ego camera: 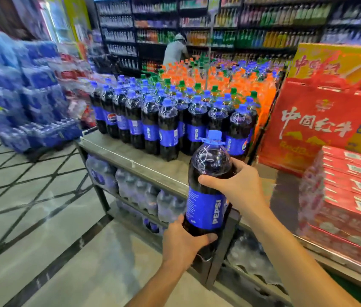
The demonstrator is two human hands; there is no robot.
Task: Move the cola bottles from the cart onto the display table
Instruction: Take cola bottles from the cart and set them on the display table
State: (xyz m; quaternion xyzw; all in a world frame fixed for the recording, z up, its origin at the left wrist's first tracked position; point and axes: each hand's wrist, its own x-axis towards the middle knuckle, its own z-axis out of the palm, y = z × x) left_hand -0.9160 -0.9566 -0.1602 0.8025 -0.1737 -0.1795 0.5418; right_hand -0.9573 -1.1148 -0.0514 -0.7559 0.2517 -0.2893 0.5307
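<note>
Right grip on seemingly full bottle

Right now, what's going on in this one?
A person holds one upright cola bottle in both hands: the left hand cups its base, the right hand grips its shoulder. It is in the air at the display table's near edge, not yet set down. Rows of matching bottles already stand on the table, orange ones behind.

Left hand, right hand, 2 forearms are bare.
</note>
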